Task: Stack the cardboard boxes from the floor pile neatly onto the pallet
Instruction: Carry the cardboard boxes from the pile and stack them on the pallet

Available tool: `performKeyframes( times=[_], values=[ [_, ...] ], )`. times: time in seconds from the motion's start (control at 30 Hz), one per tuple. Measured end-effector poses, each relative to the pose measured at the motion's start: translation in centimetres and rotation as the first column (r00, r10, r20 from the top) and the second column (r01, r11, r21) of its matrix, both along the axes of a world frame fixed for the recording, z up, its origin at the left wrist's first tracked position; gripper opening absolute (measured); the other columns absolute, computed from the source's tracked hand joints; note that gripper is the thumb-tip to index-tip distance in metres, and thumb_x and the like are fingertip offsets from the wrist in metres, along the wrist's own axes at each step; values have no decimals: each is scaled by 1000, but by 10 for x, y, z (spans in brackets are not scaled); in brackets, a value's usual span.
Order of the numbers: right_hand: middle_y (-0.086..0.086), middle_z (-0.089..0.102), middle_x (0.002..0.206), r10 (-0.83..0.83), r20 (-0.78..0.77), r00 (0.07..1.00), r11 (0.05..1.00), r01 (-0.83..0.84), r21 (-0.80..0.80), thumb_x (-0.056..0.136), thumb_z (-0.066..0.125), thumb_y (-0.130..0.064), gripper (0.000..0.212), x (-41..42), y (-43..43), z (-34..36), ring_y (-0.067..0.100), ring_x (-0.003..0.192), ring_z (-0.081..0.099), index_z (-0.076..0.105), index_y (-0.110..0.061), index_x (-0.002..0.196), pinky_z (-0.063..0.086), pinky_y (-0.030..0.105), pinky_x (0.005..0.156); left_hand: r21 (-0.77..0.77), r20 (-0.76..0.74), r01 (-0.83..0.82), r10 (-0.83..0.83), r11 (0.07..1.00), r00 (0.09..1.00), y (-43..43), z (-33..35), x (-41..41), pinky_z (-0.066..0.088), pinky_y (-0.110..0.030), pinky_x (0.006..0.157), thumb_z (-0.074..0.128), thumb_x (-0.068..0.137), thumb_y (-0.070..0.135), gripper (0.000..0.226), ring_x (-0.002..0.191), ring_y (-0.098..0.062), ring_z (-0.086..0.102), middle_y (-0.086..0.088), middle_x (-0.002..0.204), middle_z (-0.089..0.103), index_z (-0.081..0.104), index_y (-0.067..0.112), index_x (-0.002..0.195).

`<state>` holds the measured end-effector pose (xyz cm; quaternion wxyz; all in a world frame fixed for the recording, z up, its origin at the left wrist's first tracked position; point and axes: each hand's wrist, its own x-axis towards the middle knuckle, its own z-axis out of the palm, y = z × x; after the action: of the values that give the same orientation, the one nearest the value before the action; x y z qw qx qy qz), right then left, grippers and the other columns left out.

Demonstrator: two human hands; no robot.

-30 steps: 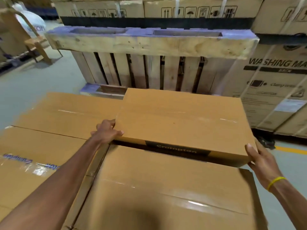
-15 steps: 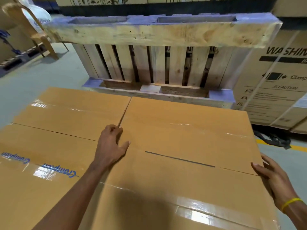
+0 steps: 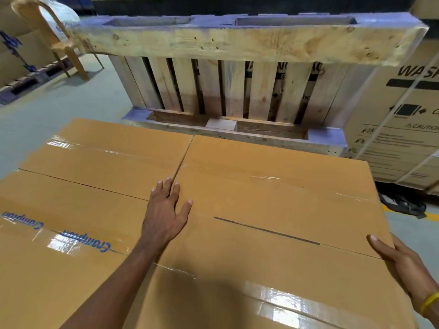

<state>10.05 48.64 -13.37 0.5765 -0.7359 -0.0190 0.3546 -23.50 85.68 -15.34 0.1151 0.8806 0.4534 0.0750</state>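
Behind everything, an upright wooden pallet on edge, slats facing the camera, with a printed washing-machine carton just beside it at right. In front, a flat layer of four cardboard boxes, tops level: far right box butted against far left box, near right box and near left box closest. Left hand flat and spread, fingers straight, pressing on top where the seams meet. Right hand open against the right side of the layer, thumb over the top edge by the seam between the two right boxes. Probably squaring the far right box into line. Next, likely a firm nudge to close the gaps, then a trip to the floor pile. Hidden: the pallet under the layer, the floor pile, the lower box sides. Right fingertips hard to make out past the edge.
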Motion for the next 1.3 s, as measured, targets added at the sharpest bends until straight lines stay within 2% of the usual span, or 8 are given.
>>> performKeyframes(
  times=[0.07,0.23,0.53,0.73,0.87,1.03,1.2,1.3],
  values=[
    [7,73,119,19,4,1000,1000,-19,-6,82,74,-43,34,-4,-1,4,35,98,71,68,-33,113,53,51,92,4,-13,11,-11,1000,1000,2,-1,0,7,-45,128,20,91,68,94,159,-36,16,-18,169,23,39,4,158],
    [-6,77,107,81,47,996,995,-79,-56,27,82,-83,107,-7,-4,4,26,95,74,67,-37,123,56,41,77,-11,-6,20,-20,1000,1000,3,-2,-1,10,-47,127,21,92,67,95,158,-37,17,-22,168,24,41,0,155],
    [-1,77,107,118,-4,993,986,-117,-118,22,80,-86,111,-13,-13,17,30,88,76,67,-36,120,58,48,80,8,-86,57,-56,998,995,0,0,-13,9,-47,129,12,92,77,98,160,-32,10,-12,173,13,26,12,164],
    [-5,78,100,136,31,990,980,-130,-152,20,78,-88,109,-14,-14,15,26,84,76,67,-34,114,58,44,78,8,-27,22,-22,1000,999,-5,-2,-11,5,-47,129,19,93,77,96,160,-32,9,-11,173,17,31,13,163],
    [-6,76,105,99,99,990,987,-85,-136,38,77,-84,92,-13,-17,5,29,94,73,65,-36,116,56,47,83,7,-6,15,-15,1000,1000,-3,-5,-10,6,-46,129,30,98,73,88,160,-31,10,-11,172,19,36,12,161],
    [1,72,110,41,178,983,990,-16,-141,89,69,-45,35,-15,-4,5,27,97,68,67,-27,119,52,48,89,41,-43,39,-37,998,998,1,-7,-10,13,-51,129,38,101,65,80,158,-36,16,-15,170,24,39,9,158],
    [-3,67,129,-122,219,968,985,145,-90,64,72,-76,84,-15,-29,-3,20,118,61,66,-25,130,45,44,108,22,-90,117,-114,993,989,-30,1,-9,13,-54,129,14,106,63,82,157,-38,18,-22,167,27,40,2,154],
    [-1,55,141,-117,155,981,992,123,-32,96,64,-39,54,-63,-58,28,21,123,52,52,-22,145,42,39,102,-14,-81,307,-307,952,948,-98,2,-20,0,-42,130,19,104,62,82,161,-29,8,-15,173,11,24,6,163]
  ],
)
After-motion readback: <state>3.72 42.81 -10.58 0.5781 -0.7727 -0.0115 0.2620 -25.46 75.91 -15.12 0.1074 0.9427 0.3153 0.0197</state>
